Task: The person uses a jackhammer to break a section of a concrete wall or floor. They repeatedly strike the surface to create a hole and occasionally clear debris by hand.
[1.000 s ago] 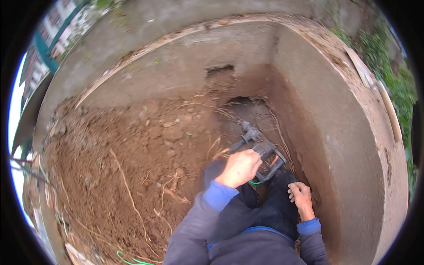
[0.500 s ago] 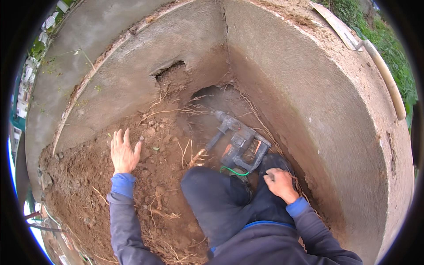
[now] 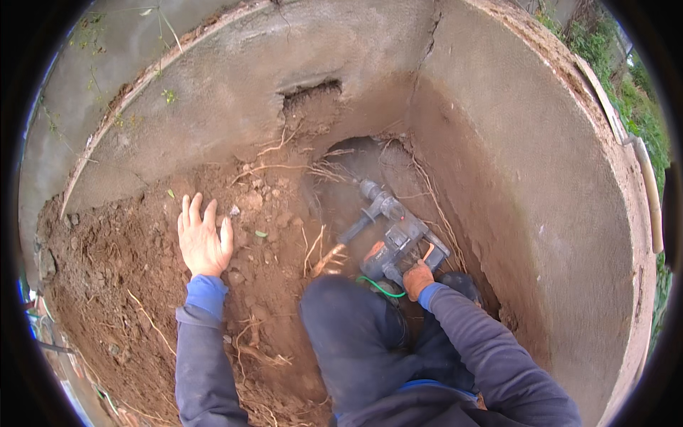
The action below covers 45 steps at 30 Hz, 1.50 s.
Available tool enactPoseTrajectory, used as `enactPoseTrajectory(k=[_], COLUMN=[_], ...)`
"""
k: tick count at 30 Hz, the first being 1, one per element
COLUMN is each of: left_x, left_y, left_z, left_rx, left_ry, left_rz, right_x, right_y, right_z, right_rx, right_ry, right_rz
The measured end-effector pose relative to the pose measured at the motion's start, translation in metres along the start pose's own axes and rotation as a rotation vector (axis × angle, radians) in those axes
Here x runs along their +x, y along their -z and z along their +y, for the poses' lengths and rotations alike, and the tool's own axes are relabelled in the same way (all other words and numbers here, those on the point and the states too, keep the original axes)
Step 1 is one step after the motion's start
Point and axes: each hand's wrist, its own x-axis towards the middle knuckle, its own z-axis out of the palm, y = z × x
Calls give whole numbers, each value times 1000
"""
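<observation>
A dusty grey rotary hammer drill [image 3: 398, 235] with orange marks and a side handle lies in the pit in front of my knees. My right hand [image 3: 417, 279] is closed around its rear grip; the back of the hand hides the trigger. From the drill's near end a green cable [image 3: 380, 287] curves down beside my shoe. On the left, my left hand [image 3: 205, 238] rests over the loose soil [image 3: 135, 263] with its fingers spread, holding nothing. The drill's front end points toward a dark hollow [image 3: 359, 158] under the wall.
Concrete walls [image 3: 526, 149] meet in a corner around the pit. A rectangular hole [image 3: 310, 91] opens in the far wall. Thin roots [image 3: 440, 206] run along the right wall, and a cut root stub [image 3: 329, 260] sticks up near the side handle. A wooden handle [image 3: 649, 196] lies on the right ledge.
My right hand has moved from my right knee onto the drill's rear grip. My left hand stays spread over the soil. The whole view has shifted somewhat.
</observation>
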Motion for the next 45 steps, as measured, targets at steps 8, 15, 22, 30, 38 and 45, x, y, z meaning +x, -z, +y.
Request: enactPoseTrajectory(k=[8,15,22,30,38,45], left_x=[1,2,5,22,31,28], left_y=[0,-1,5,14,8,8], left_z=[1,2,2,11,16,19], left_rx=[12,14,-27,-49,-95,-105], left_ry=[-11,-18,-45,-39,50,78], left_rz=[3,-33,-85,-113,-189,-186], right_x=[-35,-20,132,377,412,389], right_y=[-13,32,152,199,160,193], right_z=[-32,5,89,148,170,143], right_rx=[133,568,1201,1419,1030,878], right_ry=[-43,-46,-45,-295,-323,-193], right_rz=[-150,56,821,989,615,551])
